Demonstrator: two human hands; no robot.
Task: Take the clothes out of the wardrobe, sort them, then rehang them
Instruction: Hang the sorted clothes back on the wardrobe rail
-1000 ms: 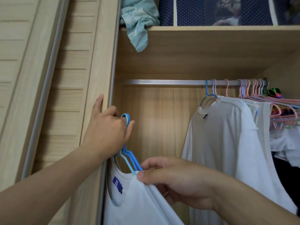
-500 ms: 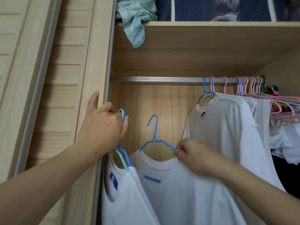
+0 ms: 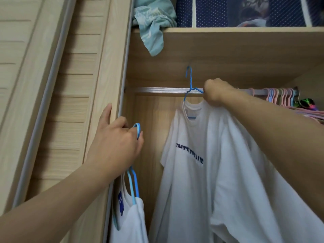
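Tee [image 3: 201, 172], navy chest print unreadable; R hand [image 3: 214, 92] pinches its hanger [image 3: 190, 81]; L hand [image 3: 115, 146] grips hooks [image 3: 137, 130].

Right hand [image 3: 214, 92] raised, fingers clenched; left hand [image 3: 115, 146] lower, fingers curled.

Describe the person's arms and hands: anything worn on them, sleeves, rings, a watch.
Both forearms are bare all the way to the frame edge, with no sleeves showing. The left hand and right hand wear no gloves, and no ring, watch or bracelet is visible. Fingernails on the left hand look short and unpainted.
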